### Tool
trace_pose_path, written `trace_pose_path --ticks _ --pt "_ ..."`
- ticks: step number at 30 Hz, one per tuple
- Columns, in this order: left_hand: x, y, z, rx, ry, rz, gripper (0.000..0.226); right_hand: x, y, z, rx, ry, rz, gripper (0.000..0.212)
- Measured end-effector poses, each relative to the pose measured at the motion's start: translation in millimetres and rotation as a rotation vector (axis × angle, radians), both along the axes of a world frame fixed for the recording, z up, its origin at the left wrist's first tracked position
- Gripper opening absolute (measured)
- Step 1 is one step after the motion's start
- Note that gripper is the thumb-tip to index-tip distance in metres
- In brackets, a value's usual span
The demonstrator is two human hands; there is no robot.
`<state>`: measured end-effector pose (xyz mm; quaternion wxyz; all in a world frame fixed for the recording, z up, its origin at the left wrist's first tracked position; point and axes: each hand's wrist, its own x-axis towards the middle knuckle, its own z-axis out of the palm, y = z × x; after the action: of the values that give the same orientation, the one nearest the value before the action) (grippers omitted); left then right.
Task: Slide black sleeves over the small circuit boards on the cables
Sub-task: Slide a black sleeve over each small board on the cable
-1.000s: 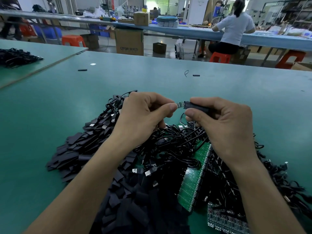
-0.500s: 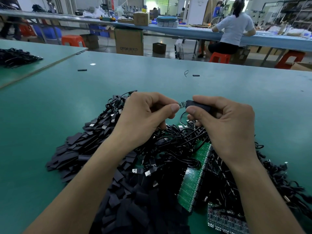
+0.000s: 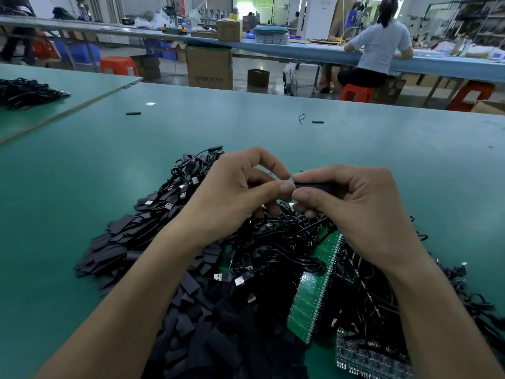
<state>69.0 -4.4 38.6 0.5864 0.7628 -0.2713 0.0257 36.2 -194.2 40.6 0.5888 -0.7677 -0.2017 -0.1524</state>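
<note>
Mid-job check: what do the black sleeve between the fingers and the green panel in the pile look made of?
Black sleeve: matte, dull black, no glare; looks like soft plastic or rubber tubing, possibly heat-shrink. Green panel: rigid circuit-board laminate by its look, with a glossy green coat and rows of pale pads along its edge.

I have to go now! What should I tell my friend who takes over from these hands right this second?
Right hand: grips a black sleeve.
Left hand: pinches the sleeve's left end; no board shows outside it.
Loose sleeves lie left, tangled cables in the middle, a green board panel right, all on the green table.
Done: this sleeve seems on, but fingers hide its end.
Left: check it, put it down, sleeve the remaining cables.
</note>
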Motion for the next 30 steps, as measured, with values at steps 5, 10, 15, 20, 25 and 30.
trace_pose_path --ticks 5,10,15,20,25,30 --pt "0.7 0.3 -4.3 0.083 -0.052 0.011 0.011 3.5 -1.5 -2.8 0.022 0.027 -0.058 0.015" --pt "2.8 -0.4 -8.5 0.158 -0.134 0.139 0.012 5.7 -6.8 -3.4 0.019 0.036 -0.133 0.016" --pt "2.3 -0.9 -5.3 0.091 -0.103 0.148 0.004 4.9 -8.1 -2.9 0.009 0.017 -0.139 0.014" --pt "2.3 1.2 -3.4 0.056 0.030 0.089 0.012 3.4 -6.2 -0.9 0.018 -0.013 -0.094 0.019" --pt "3.0 3.3 -1.4 0.002 0.059 0.064 0.008 2.9 -3.3 -1.4 0.036 -0.045 -0.067 0.022" --pt "2.6 4.3 -1.4 -0.017 0.068 0.049 0.007 3.0 -2.3 -2.6 0.035 -0.067 -0.061 0.023"
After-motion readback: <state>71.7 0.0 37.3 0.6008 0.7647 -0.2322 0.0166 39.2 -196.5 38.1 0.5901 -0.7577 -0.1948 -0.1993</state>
